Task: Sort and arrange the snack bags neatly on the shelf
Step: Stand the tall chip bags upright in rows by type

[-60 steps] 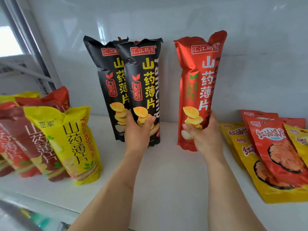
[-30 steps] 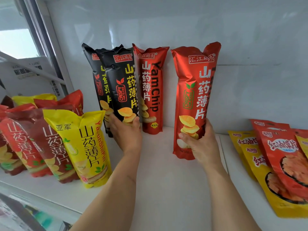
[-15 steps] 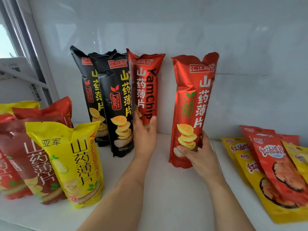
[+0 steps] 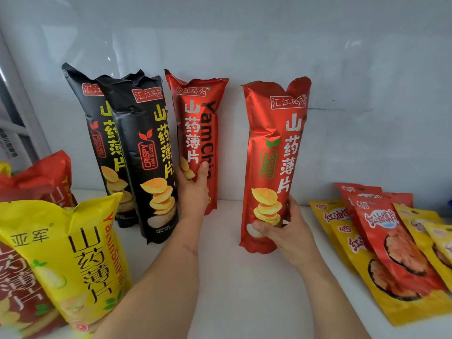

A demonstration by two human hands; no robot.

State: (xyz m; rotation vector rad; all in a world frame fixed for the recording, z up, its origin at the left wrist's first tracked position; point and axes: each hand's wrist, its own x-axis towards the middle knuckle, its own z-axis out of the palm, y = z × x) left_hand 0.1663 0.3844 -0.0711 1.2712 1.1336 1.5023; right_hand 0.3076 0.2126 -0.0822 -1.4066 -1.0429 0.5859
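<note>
Left hand [image 4: 194, 189] gripped far red bag [image 4: 198, 123] beside black bags [image 4: 146, 152]; right hand [image 4: 286, 231] held near red bag [image 4: 274, 152] upright on shelf [image 4: 232, 277].

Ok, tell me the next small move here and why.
Probably slide the red bag in the right hand leftward against the red bag the left hand steadies: both stand upright, but a gap of bare shelf separates them.

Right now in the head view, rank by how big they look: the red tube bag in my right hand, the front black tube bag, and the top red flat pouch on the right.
1. red tube bag and front black tube bag: alike, no ranking.
2. red flat pouch: clearly smallest, partly overlapped by a yellow pouch.
</note>
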